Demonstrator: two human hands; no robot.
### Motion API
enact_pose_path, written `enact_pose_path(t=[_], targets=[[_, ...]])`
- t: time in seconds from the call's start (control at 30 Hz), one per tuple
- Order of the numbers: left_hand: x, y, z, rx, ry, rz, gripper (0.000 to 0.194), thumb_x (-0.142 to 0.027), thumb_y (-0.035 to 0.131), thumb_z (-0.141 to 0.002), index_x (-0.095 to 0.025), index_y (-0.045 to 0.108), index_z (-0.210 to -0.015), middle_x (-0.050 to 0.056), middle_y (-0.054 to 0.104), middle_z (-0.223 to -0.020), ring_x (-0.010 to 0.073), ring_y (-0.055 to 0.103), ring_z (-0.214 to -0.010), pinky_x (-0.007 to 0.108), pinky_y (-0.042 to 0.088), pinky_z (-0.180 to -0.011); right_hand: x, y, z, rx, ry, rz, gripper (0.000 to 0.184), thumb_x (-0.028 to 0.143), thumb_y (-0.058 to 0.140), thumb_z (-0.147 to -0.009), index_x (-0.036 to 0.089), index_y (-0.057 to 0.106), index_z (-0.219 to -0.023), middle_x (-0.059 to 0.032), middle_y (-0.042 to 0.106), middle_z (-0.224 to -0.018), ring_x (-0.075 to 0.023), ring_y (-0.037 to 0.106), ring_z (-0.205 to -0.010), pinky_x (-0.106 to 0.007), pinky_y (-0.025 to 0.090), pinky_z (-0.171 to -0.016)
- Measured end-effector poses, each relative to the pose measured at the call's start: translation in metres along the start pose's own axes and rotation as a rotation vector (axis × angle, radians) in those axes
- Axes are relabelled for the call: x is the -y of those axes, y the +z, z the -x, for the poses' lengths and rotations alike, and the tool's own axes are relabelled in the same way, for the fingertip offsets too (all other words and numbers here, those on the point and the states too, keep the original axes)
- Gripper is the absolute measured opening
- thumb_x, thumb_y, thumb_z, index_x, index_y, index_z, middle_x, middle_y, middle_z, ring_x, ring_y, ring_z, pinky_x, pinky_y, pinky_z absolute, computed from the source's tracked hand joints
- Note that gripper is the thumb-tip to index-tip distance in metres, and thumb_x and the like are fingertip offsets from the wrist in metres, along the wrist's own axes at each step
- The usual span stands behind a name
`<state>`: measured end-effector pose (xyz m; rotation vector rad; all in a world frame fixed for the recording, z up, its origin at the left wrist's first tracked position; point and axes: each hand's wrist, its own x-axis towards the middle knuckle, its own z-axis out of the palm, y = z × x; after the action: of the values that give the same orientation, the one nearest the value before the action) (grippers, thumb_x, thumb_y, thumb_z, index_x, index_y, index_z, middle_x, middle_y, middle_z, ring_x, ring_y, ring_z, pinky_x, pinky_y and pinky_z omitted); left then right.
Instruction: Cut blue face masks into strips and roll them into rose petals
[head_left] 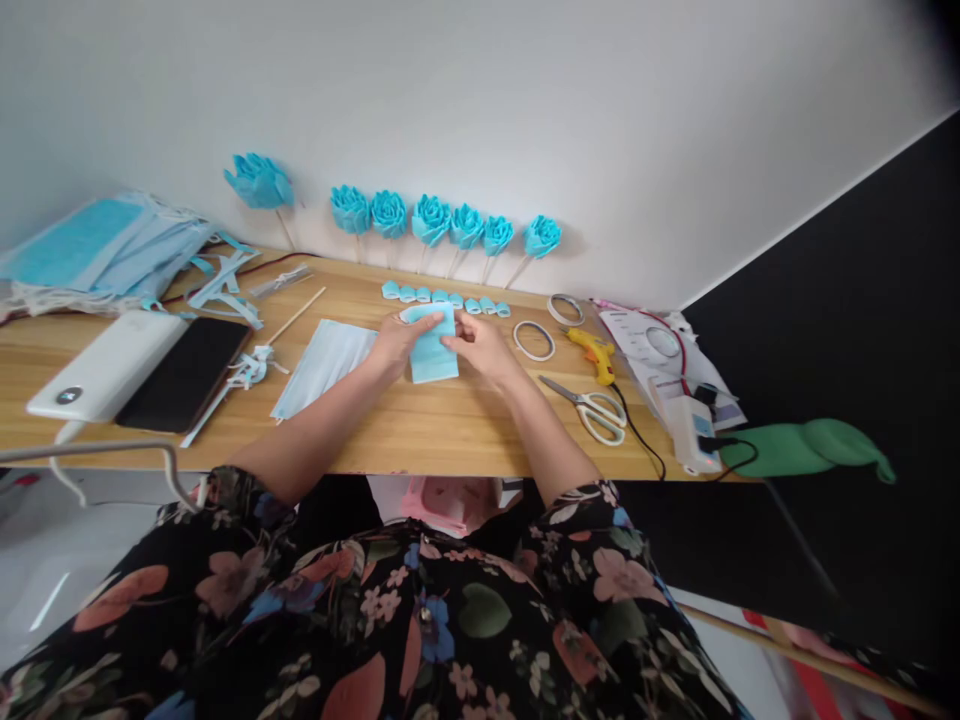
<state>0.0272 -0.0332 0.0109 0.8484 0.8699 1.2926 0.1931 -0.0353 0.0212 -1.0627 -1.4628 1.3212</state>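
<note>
A folded piece of light blue face-mask fabric (435,358) is held upright over the middle of the table. My left hand (400,340) grips its left edge, thumb lying across the front. At its right edge, my right hand (478,345) pinches the fabric between thumb and fingers. Just behind my hands runs a row of several small rolled blue pieces (424,296). A whole pleated face mask (326,365) lies flat beside my left forearm. Scissors (592,408) with white handles rest to the right of my right forearm, blades partly apart.
Several blue fabric flowers on sticks (431,220) lean against the wall. Stacked masks (112,250), a white power bank (109,365) and a dark phone (186,375) are at left. Tape rolls (534,341), a yellow glue gun (592,355) and a power strip (691,435) are at right.
</note>
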Motion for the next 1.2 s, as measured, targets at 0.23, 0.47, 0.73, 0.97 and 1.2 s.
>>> enact_pose_path(t=[0.23, 0.47, 0.73, 0.97, 1.2], targets=[[0.006, -0.009, -0.010, -0.020, -0.013, -0.199, 0.042, -0.049, 0.092, -0.051, -0.017, 0.074, -0.072, 0.001, 0.072, -0.070, 0.0155, 0.060, -0.067, 0.028, 0.047, -0.067, -0.025, -0.031, -0.009, -0.201, -0.020, 0.025, 0.036, 0.047, 0.083, -0.065, 0.019, 0.074, -0.086, 0.0011, 0.071, -0.077, -0.0144, 0.061, -0.073, -0.027, 0.049, -0.070], [0.009, -0.010, -0.007, -0.048, 0.043, -0.360, 0.042, -0.054, 0.089, -0.058, -0.018, 0.068, -0.063, -0.001, 0.062, -0.061, 0.0124, 0.049, -0.058, 0.026, 0.033, -0.056, -0.026, -0.029, 0.000, -0.260, -0.121, 0.342, 0.024, 0.043, 0.067, -0.082, 0.019, 0.068, -0.078, 0.0018, 0.065, -0.073, -0.0133, 0.054, -0.069, -0.027, 0.042, -0.070], [0.001, -0.021, -0.016, -0.076, 0.219, -0.700, 0.031, -0.050, 0.078, -0.073, -0.021, 0.073, -0.067, 0.003, 0.069, -0.069, 0.0229, 0.064, -0.079, 0.028, 0.043, -0.068, -0.019, -0.053, 0.000, -0.397, -0.169, 0.226, 0.028, 0.050, 0.063, -0.086, 0.022, 0.066, -0.090, 0.0040, 0.058, -0.071, -0.0126, 0.047, -0.064, -0.025, 0.036, -0.062], [-0.016, -0.007, -0.001, 0.094, 0.214, -0.496, 0.064, -0.066, 0.070, -0.079, -0.018, 0.073, -0.121, 0.013, 0.075, -0.125, 0.0337, 0.060, -0.130, 0.039, 0.044, -0.108, -0.009, -0.034, 0.007, -0.230, -0.140, 0.107, 0.030, 0.050, 0.072, -0.080, 0.021, 0.069, -0.086, 0.0043, 0.058, -0.068, -0.0118, 0.048, -0.063, -0.024, 0.039, -0.061], [-0.003, -0.004, -0.001, 0.140, -0.006, -0.317, 0.056, -0.045, 0.086, -0.060, -0.015, 0.072, -0.105, 0.006, 0.075, -0.094, 0.0253, 0.068, -0.086, 0.035, 0.057, -0.073, -0.015, -0.027, 0.007, -0.160, -0.100, 0.058, 0.041, 0.057, 0.073, -0.081, 0.022, 0.074, -0.104, 0.0006, 0.066, -0.080, -0.0142, 0.057, -0.071, -0.026, 0.046, -0.064]])
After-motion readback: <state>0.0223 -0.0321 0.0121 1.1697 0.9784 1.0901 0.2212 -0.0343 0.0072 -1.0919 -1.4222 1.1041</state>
